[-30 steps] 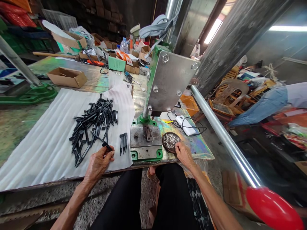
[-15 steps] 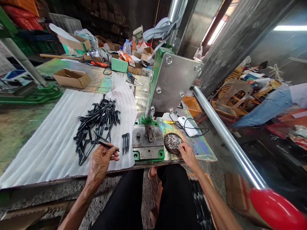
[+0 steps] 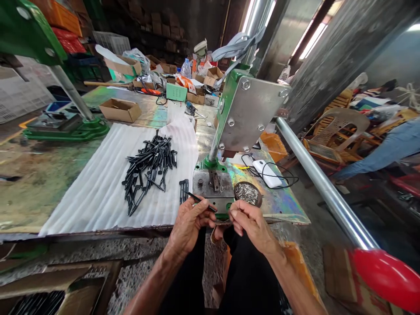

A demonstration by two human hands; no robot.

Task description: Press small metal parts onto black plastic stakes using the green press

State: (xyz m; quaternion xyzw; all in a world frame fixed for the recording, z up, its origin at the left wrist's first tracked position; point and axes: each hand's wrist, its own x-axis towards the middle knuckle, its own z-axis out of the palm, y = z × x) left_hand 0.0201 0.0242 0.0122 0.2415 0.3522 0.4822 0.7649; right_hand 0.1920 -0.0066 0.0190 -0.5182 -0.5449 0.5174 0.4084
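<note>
My left hand [image 3: 187, 224] grips a black plastic stake [image 3: 200, 200], holding it slantwise in front of the green hand press [image 3: 238, 118]. Close by on the right, the fingers of my right hand [image 3: 253, 224] are pinched together; whatever lies between them is too small to make out. A round dish [image 3: 260, 203] of small metal pins [image 3: 246, 192] sits just beyond my right hand. Left of the press base [image 3: 202, 183], a short row of stakes [image 3: 183, 189] lies on white foam sheet [image 3: 95, 188]. Farther left on the foam is a loose pile of black stakes [image 3: 149, 164].
The press's long lever [image 3: 324, 179] with a red knob [image 3: 387, 278] slopes down on the right. A white device with a black cable [image 3: 267, 173] lies behind the dish. A second green press [image 3: 65, 127] and a small cardboard box [image 3: 120, 109] stand at the left.
My right hand has come from the pin dish to the front of the press. My left hand has carried the stake rightward, and the two hands are now close together. The view has shifted left.
</note>
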